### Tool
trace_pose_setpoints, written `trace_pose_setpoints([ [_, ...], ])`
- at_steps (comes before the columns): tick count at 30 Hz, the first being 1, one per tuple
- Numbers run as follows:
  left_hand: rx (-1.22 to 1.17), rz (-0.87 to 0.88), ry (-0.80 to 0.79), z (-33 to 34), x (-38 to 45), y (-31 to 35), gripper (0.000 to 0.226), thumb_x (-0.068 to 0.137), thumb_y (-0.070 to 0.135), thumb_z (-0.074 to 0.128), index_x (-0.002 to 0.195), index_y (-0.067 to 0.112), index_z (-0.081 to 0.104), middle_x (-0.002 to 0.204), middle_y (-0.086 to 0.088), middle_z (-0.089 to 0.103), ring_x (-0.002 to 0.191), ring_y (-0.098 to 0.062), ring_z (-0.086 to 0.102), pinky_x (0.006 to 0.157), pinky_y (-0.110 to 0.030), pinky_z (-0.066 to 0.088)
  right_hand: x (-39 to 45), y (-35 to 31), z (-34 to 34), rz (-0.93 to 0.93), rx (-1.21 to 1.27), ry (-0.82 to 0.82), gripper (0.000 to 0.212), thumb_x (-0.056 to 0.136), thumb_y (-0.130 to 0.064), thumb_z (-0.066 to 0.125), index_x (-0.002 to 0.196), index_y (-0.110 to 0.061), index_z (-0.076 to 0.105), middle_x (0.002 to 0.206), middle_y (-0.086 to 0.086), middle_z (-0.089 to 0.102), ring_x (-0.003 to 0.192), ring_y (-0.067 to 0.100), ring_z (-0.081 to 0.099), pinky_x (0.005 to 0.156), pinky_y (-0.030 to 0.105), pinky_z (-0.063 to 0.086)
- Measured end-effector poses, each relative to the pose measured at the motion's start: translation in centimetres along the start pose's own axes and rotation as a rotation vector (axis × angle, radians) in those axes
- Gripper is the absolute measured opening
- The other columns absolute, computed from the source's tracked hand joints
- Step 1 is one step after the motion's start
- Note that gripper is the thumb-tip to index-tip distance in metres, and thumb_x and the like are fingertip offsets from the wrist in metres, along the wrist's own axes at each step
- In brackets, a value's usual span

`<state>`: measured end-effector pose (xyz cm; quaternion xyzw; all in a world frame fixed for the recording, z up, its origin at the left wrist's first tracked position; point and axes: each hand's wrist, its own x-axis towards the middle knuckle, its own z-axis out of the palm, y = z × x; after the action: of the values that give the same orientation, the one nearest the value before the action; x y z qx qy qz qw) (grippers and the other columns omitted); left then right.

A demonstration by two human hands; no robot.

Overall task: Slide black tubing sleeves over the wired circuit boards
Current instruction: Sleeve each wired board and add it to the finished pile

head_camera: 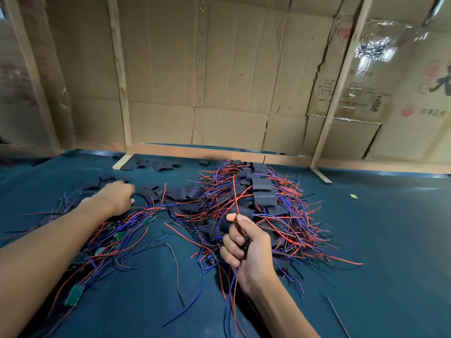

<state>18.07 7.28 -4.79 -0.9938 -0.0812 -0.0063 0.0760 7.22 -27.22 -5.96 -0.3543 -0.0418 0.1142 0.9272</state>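
1. The right hand (246, 247) has its grip clamped on a wired circuit board (246, 245).
2. The left hand (117, 197) reaches among loose black sleeves (156, 191) on the surface (366, 240); whether its grip is closed cannot be told.
3. Next, it seems, a sleeve must be picked and threaded over the wires.

Dark teal cloth-covered table surface (380, 240). Backdrop of flattened brown cardboard sheets (219, 81), creased and torn, braced by pale upright wooden slats (119, 76). Printed lettering and glossy clear tape (373, 50) seen at right. Small green scrap (353, 196) lying on the cloth.
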Motion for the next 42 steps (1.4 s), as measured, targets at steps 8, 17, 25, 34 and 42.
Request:
trace_pose_setpoints([
  [8, 0.161, 0.049, -0.046, -3.0, -2.5, 1.2, 0.033, 0.09, 0.022, 0.053, 0.122, 0.022, 0.06, 0.118, -0.011, 0.061, 0.105, -0.032, 0.064, 0.085, -0.037, 0.053, -0.1, -0.2, 0.0, 0.007, -0.04, 0.002, 0.021, 0.101, -0.015, 0.046, 0.092, -0.003, 0.06, 0.058, -0.001, 0.024, 0.038, 0.007, 0.017, 0.035, 0.014, 0.021],
  [17, -2.186, 0.023, 0.224, -4.9, -10.2, 13.1, 0.031, 0.09, -0.003, 0.067, 0.119, 0.009, 0.063, 0.092, -0.015, 0.074, 0.087, -0.03, 0.074, 0.074, -0.04, 0.062, -0.4, -0.2, 0.3, -0.044, -0.277, -0.028, 0.022, 0.097, -0.023, 0.061, 0.086, -0.009, 0.074, 0.058, -0.003, 0.016, 0.041, 0.009, 0.011, 0.038, 0.014, 0.017],
  [25, -2.893, -0.27, 0.035, -2.4, -13.0, 17.5, 0.01, 0.092, 0.005, 0.066, 0.084, 0.0, 0.07, 0.106, -0.02, 0.067, 0.086, -0.026, 0.076, 0.066, -0.031, 0.061, -0.5, 0.8, 0.2, -0.055, -0.392, 0.013, 0.026, 0.092, -0.01, 0.063, 0.068, -0.007, 0.071, 0.048, -0.005, 0.017, 0.036, 0.01, 0.012, 0.043, 0.013, 0.016],
  [34, -3.005, -0.297, -0.022, -2.1, -14.0, 16.6, 0.023, 0.087, 0.004, 0.069, 0.067, -0.005, 0.076, 0.089, -0.021, 0.074, 0.087, -0.027, 0.076, 0.065, -0.031, 0.062, -0.6, 0.8, -0.3, -0.067, -0.448, -0.028, 0.018, 0.072, -0.021, 0.073, 0.069, -0.003, 0.067, 0.053, 0.001, 0.013, 0.04, 0.014, 0.01, 0.043, 0.016, 0.018],
  [42, -3.02, -0.334, -0.047, -2.4, -14.5, 16.8, 0.026, 0.071, 0.004, 0.074, 0.095, -0.003, 0.067, 0.097, -0.024, 0.073, 0.089, -0.03, 0.075, 0.066, -0.034, 0.063, -0.7, 0.5, -0.4, -0.069, -0.451, -0.052, 0.018, 0.065, -0.02, 0.07, 0.066, -0.003, 0.064, 0.053, 0.0, 0.014, 0.041, 0.013, 0.009, 0.044, 0.017, 0.019],
])
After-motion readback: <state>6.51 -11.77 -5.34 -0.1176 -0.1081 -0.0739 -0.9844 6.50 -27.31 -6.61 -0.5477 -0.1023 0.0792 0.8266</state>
